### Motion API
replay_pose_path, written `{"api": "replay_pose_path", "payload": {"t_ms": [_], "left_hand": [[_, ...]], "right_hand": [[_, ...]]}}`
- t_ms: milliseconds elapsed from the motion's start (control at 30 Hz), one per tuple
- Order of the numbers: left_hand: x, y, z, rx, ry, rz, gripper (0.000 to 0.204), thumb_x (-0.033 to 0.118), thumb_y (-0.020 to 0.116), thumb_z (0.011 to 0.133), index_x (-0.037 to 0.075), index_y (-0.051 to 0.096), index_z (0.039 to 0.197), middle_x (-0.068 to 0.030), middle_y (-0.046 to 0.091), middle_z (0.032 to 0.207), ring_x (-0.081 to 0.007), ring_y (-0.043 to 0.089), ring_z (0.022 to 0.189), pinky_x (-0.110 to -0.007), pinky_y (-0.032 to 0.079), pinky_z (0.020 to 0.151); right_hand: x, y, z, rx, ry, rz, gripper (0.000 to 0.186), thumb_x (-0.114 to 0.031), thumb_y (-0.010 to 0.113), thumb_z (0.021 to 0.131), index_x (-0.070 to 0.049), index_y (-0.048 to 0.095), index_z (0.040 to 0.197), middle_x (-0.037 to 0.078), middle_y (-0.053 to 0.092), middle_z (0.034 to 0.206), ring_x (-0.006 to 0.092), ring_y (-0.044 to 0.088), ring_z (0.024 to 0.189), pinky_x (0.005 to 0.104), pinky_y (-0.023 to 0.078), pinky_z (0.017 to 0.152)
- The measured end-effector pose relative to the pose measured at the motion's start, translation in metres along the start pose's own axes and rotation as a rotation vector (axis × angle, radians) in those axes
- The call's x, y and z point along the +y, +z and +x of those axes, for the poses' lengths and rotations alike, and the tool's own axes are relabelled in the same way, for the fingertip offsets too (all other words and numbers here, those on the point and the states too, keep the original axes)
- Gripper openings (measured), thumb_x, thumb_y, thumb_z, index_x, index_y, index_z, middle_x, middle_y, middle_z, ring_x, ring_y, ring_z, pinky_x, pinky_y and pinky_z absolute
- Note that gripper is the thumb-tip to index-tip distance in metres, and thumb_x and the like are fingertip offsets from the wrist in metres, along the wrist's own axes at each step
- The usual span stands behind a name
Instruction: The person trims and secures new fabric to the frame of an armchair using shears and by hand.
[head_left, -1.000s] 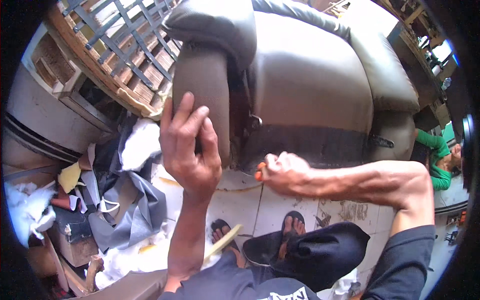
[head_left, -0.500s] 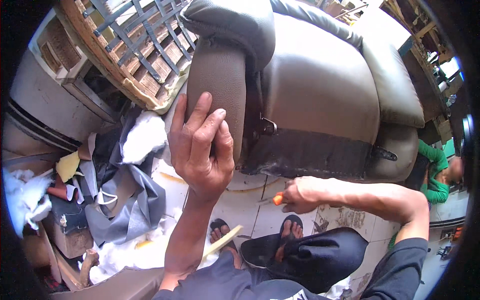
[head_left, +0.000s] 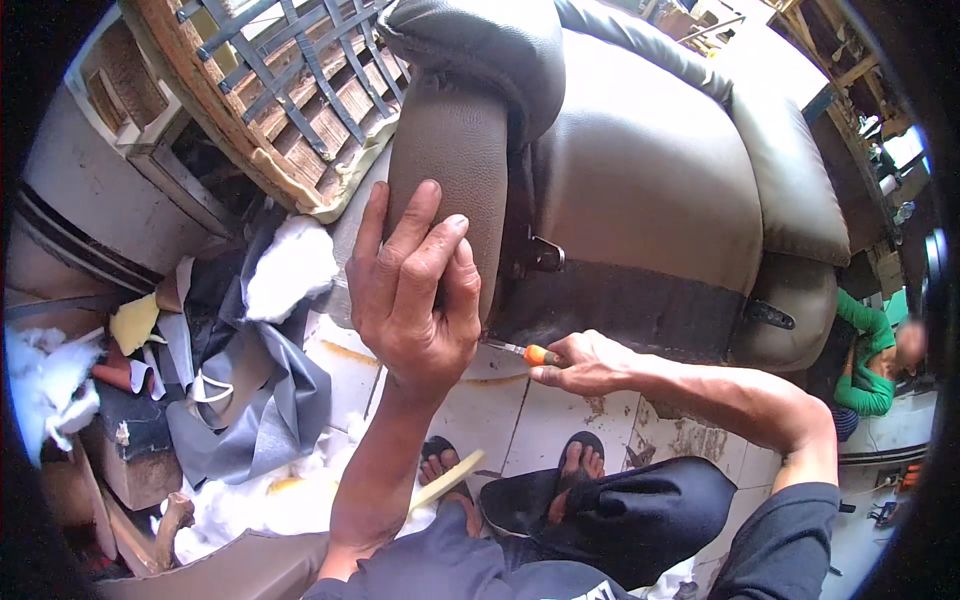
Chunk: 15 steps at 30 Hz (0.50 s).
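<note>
My left hand (head_left: 420, 290) rests on the front of the leather armrest (head_left: 450, 130) of a grey-brown recliner (head_left: 650, 170), fingers apart and slightly bent. My right hand (head_left: 585, 360) grips an orange-handled screwdriver (head_left: 540, 355), its thin shaft pointing left to the bottom front of the armrest, beside my left hand; exactly where the tip meets it is unclear. A black metal bracket (head_left: 545, 253) sits at the seat's side above the screwdriver. A dark strip (head_left: 630, 305) runs across the seat's lower front.
A wooden frame with webbing (head_left: 290, 75) leans at upper left. Grey fabric scraps (head_left: 250, 400), white stuffing (head_left: 285, 270), yellow foam (head_left: 135, 320) and wood pieces lie at left. Another person in green sleeves (head_left: 870, 370) sits at the right. My feet (head_left: 580, 460) stand on floor tiles.
My right hand dropped down and right, then came back up and left, bringing the screwdriver to the armrest's lower end. My left hand stays on the armrest; the chair sits slightly further right in view.
</note>
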<state>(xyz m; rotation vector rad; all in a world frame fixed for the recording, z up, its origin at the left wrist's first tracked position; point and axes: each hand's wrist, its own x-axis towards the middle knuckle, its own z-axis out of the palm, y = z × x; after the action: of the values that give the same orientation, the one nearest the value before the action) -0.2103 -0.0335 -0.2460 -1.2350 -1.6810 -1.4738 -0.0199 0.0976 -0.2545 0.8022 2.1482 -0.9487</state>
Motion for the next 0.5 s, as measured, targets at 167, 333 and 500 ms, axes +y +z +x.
{"api": "replay_pose_path", "payload": {"t_ms": [167, 333, 500], "left_hand": [[0.007, 0.004, 0.001, 0.010, -0.022, -0.004, 0.020, 0.005, 0.070, 0.091, 0.006, 0.070, 0.111, -0.0130, 0.069, 0.129, -0.0435, 0.056, 0.131, -0.050, 0.045, 0.108], [0.003, -0.003, 0.003, -0.046, -0.014, 0.008, 0.017, 0.005, 0.062, 0.098, 0.005, 0.067, 0.115, -0.0173, 0.066, 0.132, -0.0410, 0.054, 0.133, -0.050, 0.042, 0.113], [0.005, 0.002, 0.003, -0.015, 0.023, -0.026, 0.019, 0.003, 0.062, 0.098, 0.005, 0.066, 0.116, -0.0180, 0.066, 0.131, -0.0407, 0.055, 0.132, -0.052, 0.042, 0.114]], "right_hand": [[0.001, 0.006, 0.002, 0.037, -0.013, -0.072, 0.054, -0.045, 0.059, 0.098, 0.002, 0.067, 0.123, 0.033, 0.069, 0.103, 0.0445, 0.071, 0.097, 0.0513, 0.055, 0.087], [0.005, -0.002, 0.011, 0.194, -0.321, -0.586, 0.039, -0.018, 0.059, 0.091, 0.002, 0.062, 0.125, 0.031, 0.062, 0.111, 0.0460, 0.072, 0.086, 0.0510, 0.062, 0.072], [0.016, -0.020, 0.012, 0.165, -0.364, -0.767, 0.035, -0.020, 0.060, 0.092, -0.003, 0.064, 0.122, 0.026, 0.066, 0.104, 0.0422, 0.071, 0.087, 0.0500, 0.061, 0.072]]}}
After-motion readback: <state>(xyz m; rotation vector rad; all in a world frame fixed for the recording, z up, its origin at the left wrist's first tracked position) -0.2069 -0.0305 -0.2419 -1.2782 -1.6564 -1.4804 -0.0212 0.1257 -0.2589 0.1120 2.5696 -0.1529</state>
